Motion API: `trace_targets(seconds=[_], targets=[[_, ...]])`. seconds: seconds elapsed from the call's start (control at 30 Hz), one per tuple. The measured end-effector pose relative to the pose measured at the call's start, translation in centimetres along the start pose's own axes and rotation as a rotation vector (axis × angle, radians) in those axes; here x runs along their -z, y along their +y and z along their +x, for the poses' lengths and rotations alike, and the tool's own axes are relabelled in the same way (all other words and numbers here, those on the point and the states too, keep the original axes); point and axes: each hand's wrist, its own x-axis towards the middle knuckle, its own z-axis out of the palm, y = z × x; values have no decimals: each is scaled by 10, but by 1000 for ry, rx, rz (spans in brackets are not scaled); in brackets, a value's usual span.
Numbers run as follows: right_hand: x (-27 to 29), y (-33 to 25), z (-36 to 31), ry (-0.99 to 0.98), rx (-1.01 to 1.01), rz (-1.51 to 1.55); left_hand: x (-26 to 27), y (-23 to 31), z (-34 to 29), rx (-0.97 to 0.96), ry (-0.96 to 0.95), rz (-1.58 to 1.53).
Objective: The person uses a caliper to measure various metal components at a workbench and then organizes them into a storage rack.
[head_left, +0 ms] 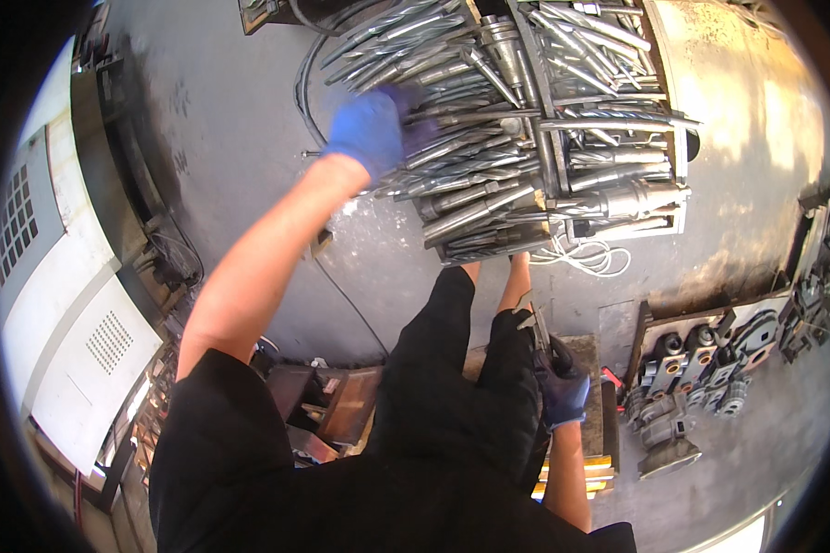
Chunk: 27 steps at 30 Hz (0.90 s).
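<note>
My left hand [367,136], in a blue glove, reaches over the left edge of a pile of long metal drill bits [470,170]. Its fingers are smeared by motion and merge with the dark gaps, so I cannot make out whether they grip anything. Low beside my right thigh, my gloved right hand [564,392] is closed around a caliper [539,327], its metal jaws pointing up and away. More drill bits and cutters lie in the right-hand section of the wooden-sided rack [675,138]. One long drill bit [618,122] lies crosswise over that section's edge.
A coiled white cord [590,258] lies at the rack's near edge. Dark cable [306,101] loops to its left. Metal fixtures [701,359] stand on the floor at right. A reddish-brown open box [349,405] is by my left leg, and white machine panels [83,350] line the left.
</note>
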Motion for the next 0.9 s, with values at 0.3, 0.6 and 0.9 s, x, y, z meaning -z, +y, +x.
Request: trace_targets(seconds=[0.3,0.6,0.9], targets=[[-2,7,1,-23,24,52,-77,53,-42,99,-169,351],[-5,-1,4,-8,-42,83,-52,46,-13,53,-305,223],[-1,22,5,7,-31,37,-69,41,0,92,-220,222]])
